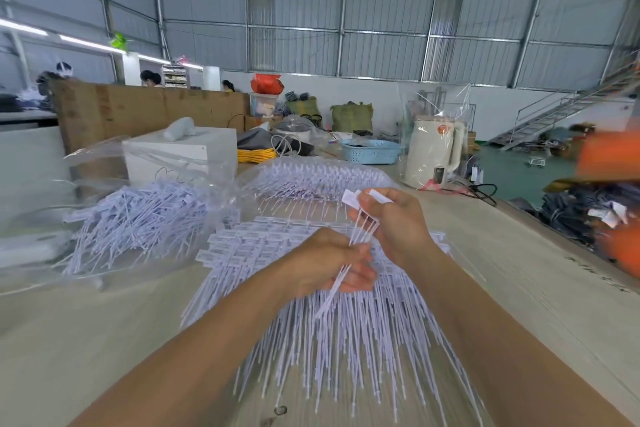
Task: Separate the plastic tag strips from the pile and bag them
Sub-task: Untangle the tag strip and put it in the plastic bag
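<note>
Right hand (394,222) pinches flag ends of few tag strips (362,229) at frame centre. Left hand (332,263) grips their stems. Pile (346,322) on table (86,340) directly below. Bag (145,215) with loose strips at centre left.

tag strips (332,322) white | basket (370,151) light blue | cable (256,154) yellow

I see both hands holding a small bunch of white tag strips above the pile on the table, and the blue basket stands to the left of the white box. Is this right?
Not quite. In the head view the blue basket stands to the right of the white box, not to the left. The rest holds: the left hand and the right hand both hold a small bunch of white tag strips above the pile on the table.
</note>
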The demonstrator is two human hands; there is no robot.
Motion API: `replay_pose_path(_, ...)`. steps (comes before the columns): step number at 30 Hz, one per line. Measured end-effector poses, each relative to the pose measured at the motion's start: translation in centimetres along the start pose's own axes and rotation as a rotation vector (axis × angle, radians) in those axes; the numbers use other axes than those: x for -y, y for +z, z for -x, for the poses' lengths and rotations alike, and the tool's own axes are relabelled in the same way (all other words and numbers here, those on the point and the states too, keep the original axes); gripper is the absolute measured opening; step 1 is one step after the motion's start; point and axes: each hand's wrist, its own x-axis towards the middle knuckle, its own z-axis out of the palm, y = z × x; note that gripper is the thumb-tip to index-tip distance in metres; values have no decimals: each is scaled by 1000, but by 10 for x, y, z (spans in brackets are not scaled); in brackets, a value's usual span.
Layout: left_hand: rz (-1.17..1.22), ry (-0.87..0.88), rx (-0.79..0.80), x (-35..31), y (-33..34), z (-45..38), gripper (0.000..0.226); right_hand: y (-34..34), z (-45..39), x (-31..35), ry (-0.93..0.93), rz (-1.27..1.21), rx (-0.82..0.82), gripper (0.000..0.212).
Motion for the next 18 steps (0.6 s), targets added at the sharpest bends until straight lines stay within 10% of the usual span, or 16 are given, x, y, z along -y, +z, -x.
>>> replay_pose_path(7,-51,59,-142,3,-13,6,27,8,-10,-6,-268,616,110,29)
replay_pose_path(10,-54,63,-179,4,-21,9,28,20,-8,-12,-137,560,307,21)
replay_pose_path(18,-102,89,-282,14,-35,17,25,31,-5,-29,-74,311,169,17)
